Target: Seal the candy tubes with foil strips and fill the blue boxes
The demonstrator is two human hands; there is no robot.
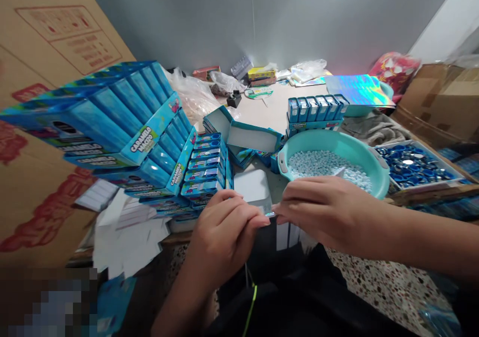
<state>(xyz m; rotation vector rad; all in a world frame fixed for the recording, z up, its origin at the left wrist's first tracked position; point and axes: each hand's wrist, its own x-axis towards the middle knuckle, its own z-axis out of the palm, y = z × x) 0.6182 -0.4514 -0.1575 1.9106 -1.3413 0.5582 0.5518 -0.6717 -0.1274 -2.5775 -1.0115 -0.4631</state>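
My left hand (228, 224) and my right hand (325, 204) meet at the front edge of the table, fingers closed. Between their fingertips is a small shiny piece (269, 214) with a silvery, glittering edge; the fingers hide most of it, so its kind does not show. Just beyond them lies a whitish rounded box or lid (251, 184). Behind my right hand stands a turquoise basin (379, 177) holding many small pale blue pellets (318, 161), with a whitish scoop-like piece (339, 171) among them.
Stacked blue display boxes (149, 142) rise at the left beside a large carton (41, 52). An open blue box (254, 136) and a filled display box (316, 115) stand farther back. At right are a tray of blue-and-silver tins (411, 165) and a brown carton (445, 95).
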